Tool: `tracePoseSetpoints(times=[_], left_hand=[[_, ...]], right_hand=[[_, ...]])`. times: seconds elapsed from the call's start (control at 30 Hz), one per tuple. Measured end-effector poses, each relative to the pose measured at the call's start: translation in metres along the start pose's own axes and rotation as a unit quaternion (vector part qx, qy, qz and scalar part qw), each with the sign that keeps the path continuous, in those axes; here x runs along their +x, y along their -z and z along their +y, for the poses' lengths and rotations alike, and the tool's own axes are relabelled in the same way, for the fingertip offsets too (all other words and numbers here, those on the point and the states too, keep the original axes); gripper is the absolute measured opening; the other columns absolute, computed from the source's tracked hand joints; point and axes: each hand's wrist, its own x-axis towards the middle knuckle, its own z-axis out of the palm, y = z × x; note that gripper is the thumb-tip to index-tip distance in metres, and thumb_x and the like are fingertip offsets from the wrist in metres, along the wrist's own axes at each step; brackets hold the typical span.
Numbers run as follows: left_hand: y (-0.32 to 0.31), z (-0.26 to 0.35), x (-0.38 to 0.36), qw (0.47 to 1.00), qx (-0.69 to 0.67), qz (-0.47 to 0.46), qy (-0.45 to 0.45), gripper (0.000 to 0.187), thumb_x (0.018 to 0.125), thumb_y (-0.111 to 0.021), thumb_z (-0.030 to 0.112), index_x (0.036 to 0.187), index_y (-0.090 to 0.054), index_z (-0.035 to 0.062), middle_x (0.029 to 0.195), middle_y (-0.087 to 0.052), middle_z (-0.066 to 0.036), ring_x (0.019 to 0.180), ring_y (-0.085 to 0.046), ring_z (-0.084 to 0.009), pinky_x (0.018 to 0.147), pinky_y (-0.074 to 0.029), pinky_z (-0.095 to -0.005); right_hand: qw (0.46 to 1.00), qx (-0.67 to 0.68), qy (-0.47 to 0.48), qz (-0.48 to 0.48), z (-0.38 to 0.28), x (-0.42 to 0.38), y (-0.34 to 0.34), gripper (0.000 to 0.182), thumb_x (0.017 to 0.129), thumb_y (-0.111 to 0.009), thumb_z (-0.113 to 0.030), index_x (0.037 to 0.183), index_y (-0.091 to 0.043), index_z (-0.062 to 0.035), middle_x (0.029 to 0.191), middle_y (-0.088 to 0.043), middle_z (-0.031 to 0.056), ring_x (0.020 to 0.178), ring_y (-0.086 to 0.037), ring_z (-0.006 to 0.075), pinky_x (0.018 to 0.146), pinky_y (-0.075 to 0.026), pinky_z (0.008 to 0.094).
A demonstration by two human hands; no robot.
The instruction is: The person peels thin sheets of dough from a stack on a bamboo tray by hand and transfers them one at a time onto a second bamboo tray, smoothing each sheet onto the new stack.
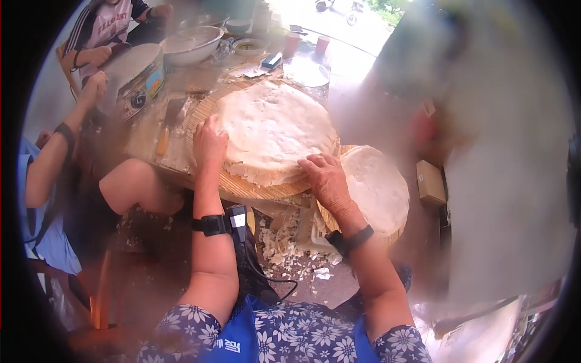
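A thick stack of pale, thin round sheets (275,130) lies on a round woven mat (260,189) on the table. My left hand (210,142) rests at the stack's left edge, its fingers curled together; what they may grip is hidden. At the lower right edge of the stack is my right hand (325,175), fingers bent onto the rim, with the fingertips at the sheets. A second round pale stack (373,189) sits lower on the right, partly behind my right forearm.
A round griddle (134,66) with a dial is at the upper left, beside a co-worker's arm. Another person sits behind it. Bowls (192,45), red cups (292,45) and a wooden-handled tool (162,142) are on the table. Scraps litter the floor; a cardboard box (430,183) stands right.
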Motion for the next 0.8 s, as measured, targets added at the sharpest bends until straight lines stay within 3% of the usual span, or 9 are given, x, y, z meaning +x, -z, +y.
tracePoseSetpoints(times=[0.07,0.1,0.2,0.23,0.33,0.37,0.6,0.67,0.8], left_hand=[[-0.007,0.005,0.002,0.997,-0.072,-0.018,-0.017,0.042,0.074,-0.06,0.014,0.115,-0.058,0.0083,0.107,-0.061,-0.018,0.1,-0.058,-0.0354,0.088,-0.045,-0.0416],[0.0,0.02,0.0,0.996,-0.072,-0.049,0.003,0.041,0.078,-0.061,0.01,0.119,-0.057,0.0069,0.112,-0.062,-0.018,0.092,-0.062,-0.026,0.083,-0.048,-0.0348],[-0.004,0.039,-0.007,0.976,-0.203,-0.082,-0.008,0.036,0.08,-0.06,0.011,0.116,-0.058,0.0105,0.104,-0.065,-0.015,0.087,-0.063,-0.0275,0.081,-0.048,-0.0367],[-0.005,0.049,-0.012,0.969,-0.227,-0.092,-0.015,0.033,0.081,-0.06,0.008,0.114,-0.06,0.0095,0.1,-0.066,-0.013,0.081,-0.063,-0.0219,0.075,-0.05,-0.0322],[-0.016,0.064,-0.021,0.938,-0.293,-0.171,-0.073,0.031,0.081,-0.062,0.009,0.112,-0.061,0.0092,0.094,-0.067,-0.012,0.078,-0.064,-0.0195,0.071,-0.051,-0.0303],[-0.022,0.068,-0.023,0.932,-0.289,-0.187,-0.109,0.031,0.083,-0.061,0.007,0.114,-0.062,0.0088,0.086,-0.065,-0.005,0.072,-0.057,-0.0084,0.066,-0.048,-0.0226],[-0.04,0.112,-0.05,0.854,-0.343,-0.377,-0.107,0.03,0.084,-0.058,0.01,0.114,-0.061,0.0069,0.086,-0.064,-0.002,0.07,-0.056,-0.0061,0.065,-0.049,-0.0232],[-0.046,0.127,-0.063,0.808,-0.375,-0.438,-0.118,0.031,0.084,-0.057,0.011,0.115,-0.06,0.0063,0.087,-0.064,-0.001,0.072,-0.056,-0.0067,0.067,-0.049,-0.024],[-0.057,0.157,-0.102,0.794,-0.298,-0.506,-0.155,0.033,0.083,-0.055,0.01,0.116,-0.059,0.0055,0.092,-0.063,-0.003,0.08,-0.057,-0.0103,0.074,-0.049,-0.0266]], right_hand=[[1.0,-0.018,0.006,-0.022,-0.006,-0.007,-0.006,0.029,0.08,-0.052,-0.007,0.106,-0.062,-0.0118,0.107,-0.062,0.0077,0.106,-0.055,0.0273,0.093,-0.04,0.0387],[0.999,-0.021,0.005,-0.024,-0.006,-0.01,-0.008,0.029,0.08,-0.051,-0.009,0.107,-0.062,-0.0118,0.108,-0.061,0.0073,0.107,-0.054,0.0269,0.094,-0.039,0.0386],[1.0,-0.007,-0.001,-0.019,-0.005,-0.013,-0.008,0.029,0.08,-0.052,-0.01,0.108,-0.061,-0.0109,0.111,-0.061,0.0075,0.108,-0.054,0.0275,0.096,-0.038,0.0388],[1.0,0.003,-0.005,-0.012,-0.004,-0.015,-0.008,0.03,0.08,-0.052,-0.008,0.108,-0.061,-0.0106,0.11,-0.061,0.0079,0.108,-0.054,0.0279,0.095,-0.039,0.039],[0.999,0.03,-0.044,0.0,0.006,-0.022,0.005,0.031,0.077,-0.054,-0.004,0.107,-0.061,-0.0097,0.107,-0.063,0.0097,0.104,-0.056,0.0296,0.092,-0.042,0.0403],[0.998,0.038,-0.058,0.004,0.01,-0.025,0.011,0.031,0.077,-0.054,-0.003,0.106,-0.062,-0.0094,0.105,-0.063,0.0104,0.103,-0.056,0.0302,0.091,-0.043,0.0408],[0.967,0.027,-0.249,0.052,0.095,-0.119,0.038,0.021,0.08,-0.055,-0.005,0.099,-0.064,-0.0068,0.095,-0.064,0.0141,0.091,-0.059,0.0323,0.079,-0.048,0.0381],[0.94,0.048,-0.337,0.037,0.125,-0.155,0.045,0.021,0.081,-0.056,-0.006,0.1,-0.065,-0.0056,0.09,-0.065,0.0148,0.085,-0.062,0.0302,0.077,-0.049,0.0363],[0.89,0.067,-0.437,0.111,0.16,-0.207,0.066,0.022,0.081,-0.055,-0.009,0.1,-0.066,-0.0038,0.082,-0.068,0.0111,0.075,-0.063,0.019,0.073,-0.049,0.03]])
